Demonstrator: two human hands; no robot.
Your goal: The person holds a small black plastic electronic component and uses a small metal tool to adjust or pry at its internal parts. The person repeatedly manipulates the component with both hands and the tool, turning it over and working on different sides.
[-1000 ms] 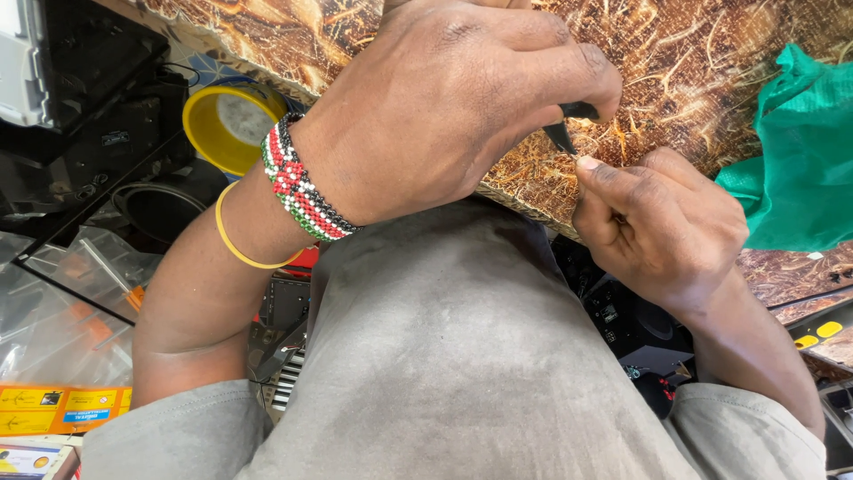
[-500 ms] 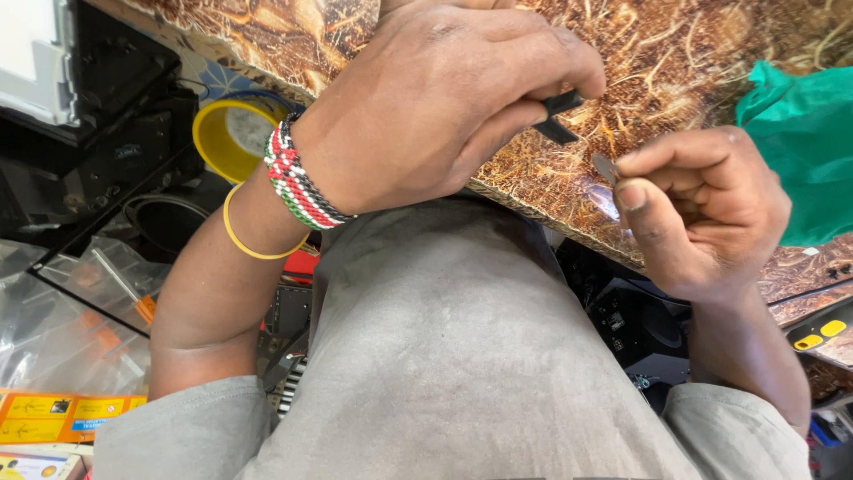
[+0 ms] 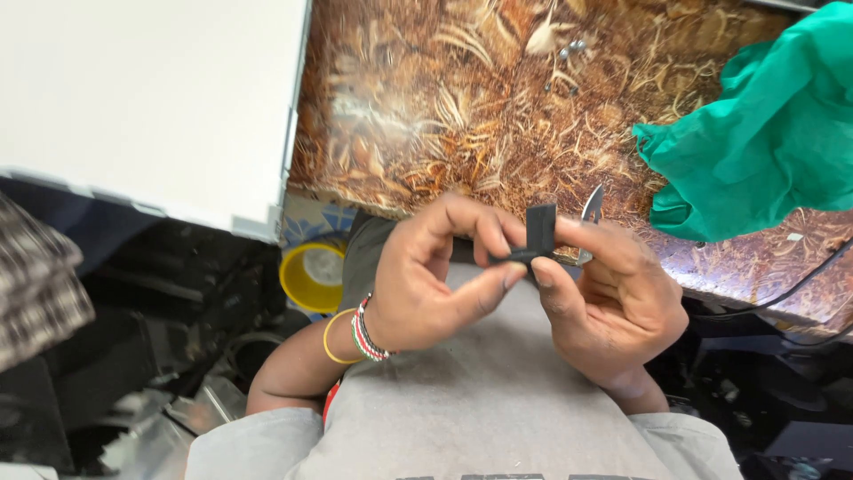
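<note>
My left hand (image 3: 440, 276) and my right hand (image 3: 604, 298) meet in front of my chest, both pinching a small black strip-like part (image 3: 538, 236) that is bent into an upright piece and a flat piece. My right hand also holds thin metal tweezers (image 3: 591, 209), whose tip sticks up behind the black part. A beaded bracelet and a yellow band sit on my left wrist (image 3: 360, 329). Both hands hover just over the near edge of a brown patterned table top (image 3: 426, 116).
A green cloth (image 3: 764, 133) lies bunched at the right on the table. A few small screws (image 3: 569, 49) rest near the table's far side. A white panel (image 3: 142, 98) fills the upper left. A yellow roll (image 3: 311, 276) and dark clutter sit below the table edge at left.
The camera has tilted up and back. My hands have drawn toward my chest and come together on the black part, and the tweezers now point upward.
</note>
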